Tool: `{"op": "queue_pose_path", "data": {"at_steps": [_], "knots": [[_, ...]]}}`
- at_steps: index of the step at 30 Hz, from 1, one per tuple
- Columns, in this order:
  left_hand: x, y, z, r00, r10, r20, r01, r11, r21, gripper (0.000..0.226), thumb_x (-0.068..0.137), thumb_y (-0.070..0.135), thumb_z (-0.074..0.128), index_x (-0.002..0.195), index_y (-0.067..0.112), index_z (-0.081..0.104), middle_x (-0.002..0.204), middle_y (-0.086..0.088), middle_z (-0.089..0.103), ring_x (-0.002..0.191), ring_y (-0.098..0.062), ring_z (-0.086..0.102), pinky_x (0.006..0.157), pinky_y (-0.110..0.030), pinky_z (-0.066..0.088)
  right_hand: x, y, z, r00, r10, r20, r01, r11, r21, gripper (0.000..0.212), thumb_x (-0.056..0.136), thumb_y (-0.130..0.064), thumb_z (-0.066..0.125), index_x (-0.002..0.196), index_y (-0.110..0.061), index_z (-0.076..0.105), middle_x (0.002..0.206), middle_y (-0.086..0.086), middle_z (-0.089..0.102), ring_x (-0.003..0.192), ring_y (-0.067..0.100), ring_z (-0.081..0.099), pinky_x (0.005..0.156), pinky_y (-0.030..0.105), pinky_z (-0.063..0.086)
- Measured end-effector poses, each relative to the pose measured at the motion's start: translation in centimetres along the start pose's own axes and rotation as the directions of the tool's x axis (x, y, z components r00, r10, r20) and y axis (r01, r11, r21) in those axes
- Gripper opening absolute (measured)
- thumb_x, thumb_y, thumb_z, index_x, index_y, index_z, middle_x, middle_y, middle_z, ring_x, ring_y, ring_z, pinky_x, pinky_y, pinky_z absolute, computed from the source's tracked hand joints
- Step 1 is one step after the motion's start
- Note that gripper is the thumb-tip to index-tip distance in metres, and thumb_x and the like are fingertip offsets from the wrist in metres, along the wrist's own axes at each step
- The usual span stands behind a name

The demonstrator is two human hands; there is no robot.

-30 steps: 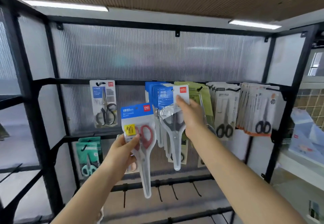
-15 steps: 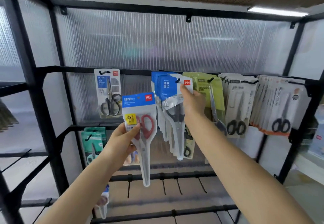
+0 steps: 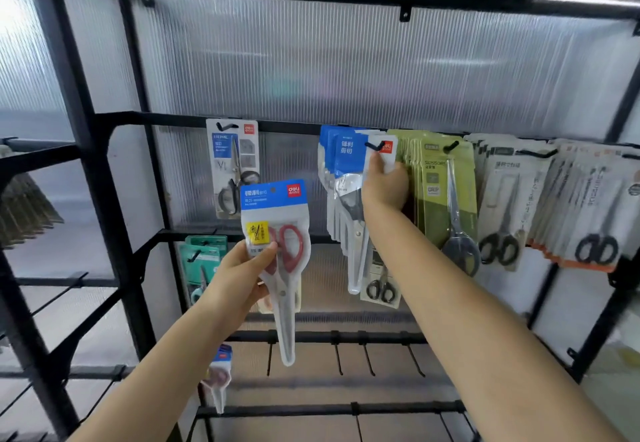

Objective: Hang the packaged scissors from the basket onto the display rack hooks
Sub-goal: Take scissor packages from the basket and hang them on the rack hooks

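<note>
Packaged scissors [image 3: 349, 182] with a blue "deli" header hang at the hook [image 3: 373, 146], pinched by the right hand [image 3: 384, 185], while the left hand [image 3: 242, 275] grips a red-handled pack [image 3: 277, 244] before bare lower hooks [image 3: 367, 358].

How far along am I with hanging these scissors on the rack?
Done: several hooks on the upper rail already carry stacks, including the olive-green packs and the grey packs. In hand: your right hand grips a blue-header pack whose hole sits at the hook; whether it is fully on is unclear. Left: the red-handled pack in your left hand. The basket is out of view.
</note>
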State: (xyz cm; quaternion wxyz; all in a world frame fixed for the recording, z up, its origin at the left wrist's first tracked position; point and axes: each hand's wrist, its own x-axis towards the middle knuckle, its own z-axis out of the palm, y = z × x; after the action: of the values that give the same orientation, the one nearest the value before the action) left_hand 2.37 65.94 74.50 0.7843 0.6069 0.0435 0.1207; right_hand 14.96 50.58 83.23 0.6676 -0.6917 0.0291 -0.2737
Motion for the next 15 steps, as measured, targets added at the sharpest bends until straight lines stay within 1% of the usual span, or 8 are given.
{"op": "queue_pose_path", "data": {"at_steps": [4,8,11,13,15], "knots": [[-0.3,0.1,-1.1,1.0,0.0,-0.005,0.0,1.0,0.011,0.02,0.094,0.015,0.052,0.113,0.01,0.058,0.104,-0.01,0.069,0.09,-0.025,0.067,0.071,-0.035,0.054,0.4,0.1,0.3,0.997,-0.067,-0.023,0.064,0.99,-0.129,0.036,0.098,-0.033,0.046,0.113,-0.002,0.054,0.111,0.011,0.06,0.096,0.021,0.058,0.067,0.025,0.039],[-0.4,0.1,-1.8,1.0,0.002,-0.025,-0.002,1.0,-0.007,0.016,0.094,0.015,0.051,0.107,0.014,0.06,0.097,-0.006,0.071,0.085,-0.021,0.068,0.064,-0.03,0.055,0.1,0.2,0.5,0.993,-0.107,-0.057,0.098,0.985,-0.139,0.036,0.098,-0.032,0.047,0.115,-0.001,0.052,0.112,0.011,0.06,0.097,0.019,0.058,0.067,0.024,0.04],[-0.5,0.1,-1.9,1.0,0.005,-0.024,-0.006,1.0,-0.01,0.013,0.094,0.015,0.051,0.104,0.016,0.061,0.094,-0.004,0.072,0.083,-0.019,0.069,0.063,-0.03,0.054,-0.4,0.6,0.7,0.989,-0.129,-0.077,0.123,0.989,-0.083,0.036,0.098,-0.032,0.048,0.115,0.0,0.05,0.113,0.012,0.06,0.101,0.022,0.06,0.072,0.024,0.046],[-0.6,0.0,-2.0,1.0,0.005,-0.016,-0.005,1.0,0.004,0.014,0.094,0.015,0.051,0.104,0.014,0.061,0.095,-0.005,0.072,0.083,-0.02,0.069,0.063,-0.03,0.054,-0.7,0.8,1.0,0.987,-0.137,-0.088,0.133,0.99,-0.056,0.037,0.097,-0.031,0.048,0.118,0.0,0.048,0.116,0.013,0.058,0.105,0.023,0.059,0.08,0.028,0.051],[-0.7,-0.1,-2.1,1.0,0.003,-0.003,-0.003,1.0,0.019,0.017,0.095,0.015,0.051,0.108,0.011,0.06,0.1,-0.008,0.071,0.087,-0.023,0.068,0.068,-0.033,0.054,-1.0,1.1,1.3,0.985,-0.147,-0.091,0.141,0.988,-0.067,0.04,0.097,-0.028,0.048,0.125,0.001,0.045,0.124,0.015,0.055,0.112,0.025,0.056,0.087,0.027,0.049]]}}
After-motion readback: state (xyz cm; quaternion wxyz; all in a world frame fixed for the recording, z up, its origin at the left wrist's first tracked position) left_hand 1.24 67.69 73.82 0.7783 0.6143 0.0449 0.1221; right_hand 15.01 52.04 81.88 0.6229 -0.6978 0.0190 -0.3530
